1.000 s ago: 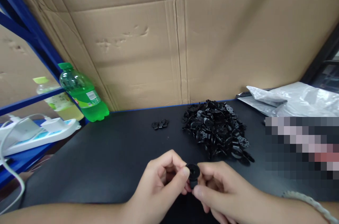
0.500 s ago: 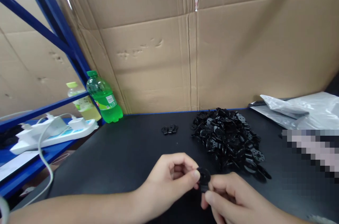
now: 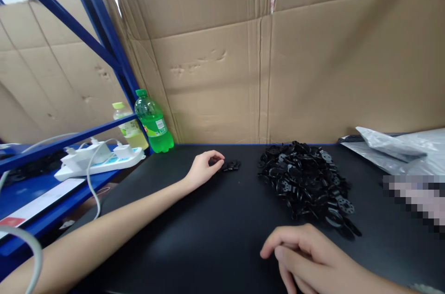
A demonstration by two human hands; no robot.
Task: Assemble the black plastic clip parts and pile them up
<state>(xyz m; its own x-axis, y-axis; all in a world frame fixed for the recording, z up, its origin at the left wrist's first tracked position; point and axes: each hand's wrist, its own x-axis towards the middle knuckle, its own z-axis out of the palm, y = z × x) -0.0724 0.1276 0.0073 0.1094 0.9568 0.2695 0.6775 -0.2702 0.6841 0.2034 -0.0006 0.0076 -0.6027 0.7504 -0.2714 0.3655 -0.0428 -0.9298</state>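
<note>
My left hand (image 3: 206, 167) reaches out over the black table, thumb and forefinger pinched at the left end of a short row of small black plastic parts (image 3: 232, 165). A dark round part shows between those fingers, mostly hidden, so whether it rests on the table is unclear. Nearer to me, my right hand (image 3: 306, 257) hovers above the table with loosely bent fingers and nothing visible in them. Beyond it lies a big heap of black plastic parts (image 3: 306, 182), with round, perforated discs among them.
A green soda bottle (image 3: 155, 124) and a paler drink bottle (image 3: 130, 129) stand at the left by the blue rack (image 3: 100, 43). A white power strip (image 3: 104, 166) with cables sits on its shelf. Cardboard (image 3: 215, 80) walls the back. Plastic bags (image 3: 392, 155) lie right.
My left hand has moved forward and left, away from my right hand, to the small row of parts. The black disc part has left my right fingers. The view has shifted slightly left.
</note>
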